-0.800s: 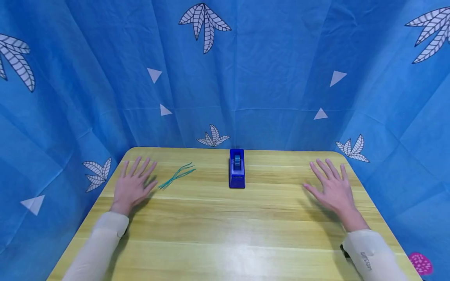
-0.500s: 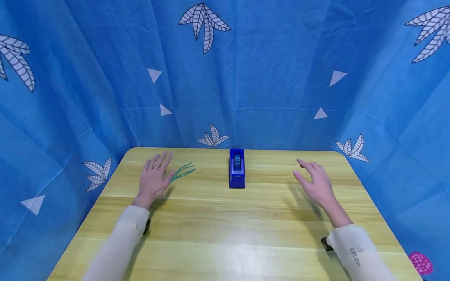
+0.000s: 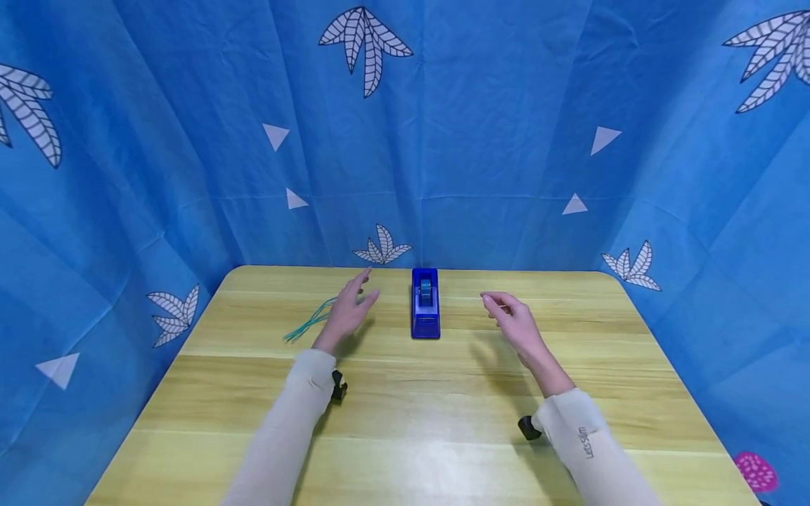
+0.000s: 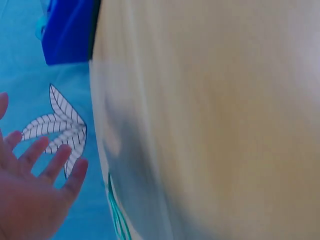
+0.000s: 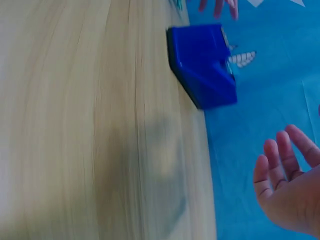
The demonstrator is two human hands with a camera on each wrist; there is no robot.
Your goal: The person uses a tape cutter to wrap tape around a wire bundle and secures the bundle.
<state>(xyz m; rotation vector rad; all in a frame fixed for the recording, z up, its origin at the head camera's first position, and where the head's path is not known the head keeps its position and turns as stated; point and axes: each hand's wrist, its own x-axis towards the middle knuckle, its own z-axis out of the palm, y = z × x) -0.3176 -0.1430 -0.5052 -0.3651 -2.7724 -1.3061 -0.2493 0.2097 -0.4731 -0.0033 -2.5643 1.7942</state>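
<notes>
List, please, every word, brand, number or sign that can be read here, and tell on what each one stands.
"LetsSlim": on the right sleeve; the letters are small, so the exact spelling is uncertain.
No readable text shows on the blue tape dispenser or elsewhere.

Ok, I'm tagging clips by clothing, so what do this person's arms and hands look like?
A long, off-white fabric left sleeve is matched by an off-white right sleeve with small dark lettering, seemingly "LetsSlim". A small, black, blocky device sits by the left cuff, a similar black device by the right cuff. The left hand and right hand are ungloved.
</notes>
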